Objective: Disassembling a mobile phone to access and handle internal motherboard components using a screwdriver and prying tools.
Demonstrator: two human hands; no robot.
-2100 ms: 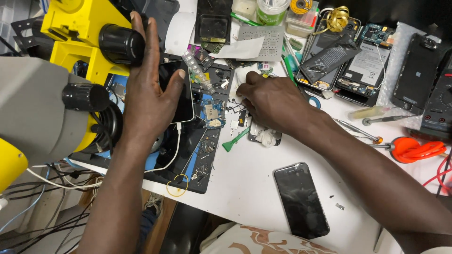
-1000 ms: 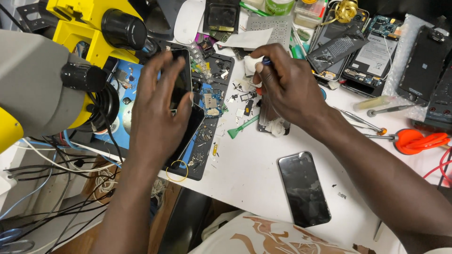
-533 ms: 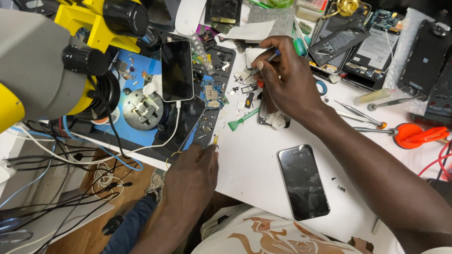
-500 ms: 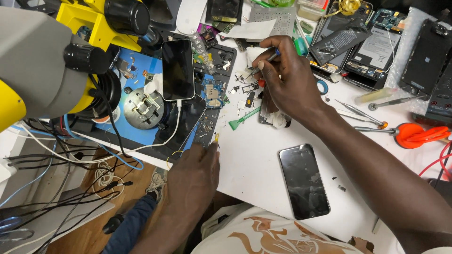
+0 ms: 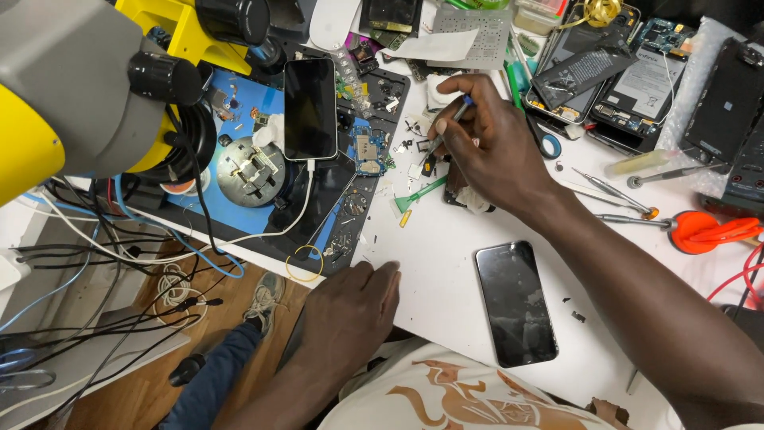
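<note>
Meanwhile, thin tweezers (image 5: 446, 134) are pinched by the right hand (image 5: 489, 151); the counter (image 5: 434, 263) edge is touched by the loosely spread left hand (image 5: 350, 314).

We wore a white shirt (image 5: 446, 394) printed with an orange-brown swirling design outlined in darker lines. Our forearms were bare, with no sleeves reaching the wrists and no watch, ring or band on the left hand (image 5: 350, 310) or the right hand (image 5: 489, 151). Below the bench edge showed a leg in blue jeans (image 5: 215, 374), ending in a worn grey and white sneaker (image 5: 264, 299).
</note>
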